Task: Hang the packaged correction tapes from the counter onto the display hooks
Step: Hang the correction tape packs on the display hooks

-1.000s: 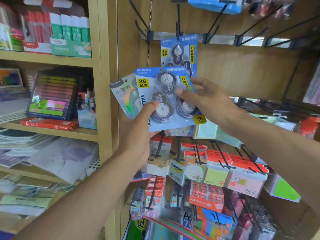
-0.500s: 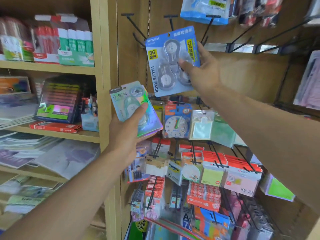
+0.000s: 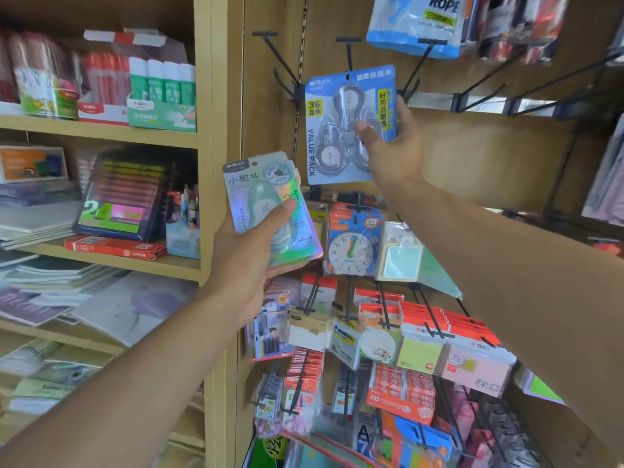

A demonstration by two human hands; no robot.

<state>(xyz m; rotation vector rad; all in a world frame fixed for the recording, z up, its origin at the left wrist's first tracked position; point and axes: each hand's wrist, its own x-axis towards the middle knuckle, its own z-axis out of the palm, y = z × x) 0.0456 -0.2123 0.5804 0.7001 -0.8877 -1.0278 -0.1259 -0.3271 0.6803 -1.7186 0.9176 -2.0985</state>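
My right hand (image 3: pixel 393 143) grips a blue value pack of correction tapes (image 3: pixel 341 126) by its right side, thumb across the front. The pack's top hole sits right at the tip of a black display hook (image 3: pixel 348 54) on the wooden back panel; whether the hook passes through the hole I cannot tell. My left hand (image 3: pixel 250 251) holds a small stack of holographic green correction tape packs (image 3: pixel 266 204) lower and to the left, thumb pressed over the front one. Another bare hook (image 3: pixel 275 52) juts out to the left of the blue pack.
Further bare black hooks (image 3: pixel 486 79) run along the metal rail to the right. Below hang a toy clock pack (image 3: pixel 353 248), sticky notes (image 3: pixel 418 352) and erasers. A blue jump rope bag (image 3: pixel 415 25) hangs above. Wooden shelves (image 3: pixel 101 126) with glue sticks and notebooks stand at the left.
My right hand lifted the blue value pack off the left-hand stack and raised it to the hook. My left hand dropped lower with the green packs.
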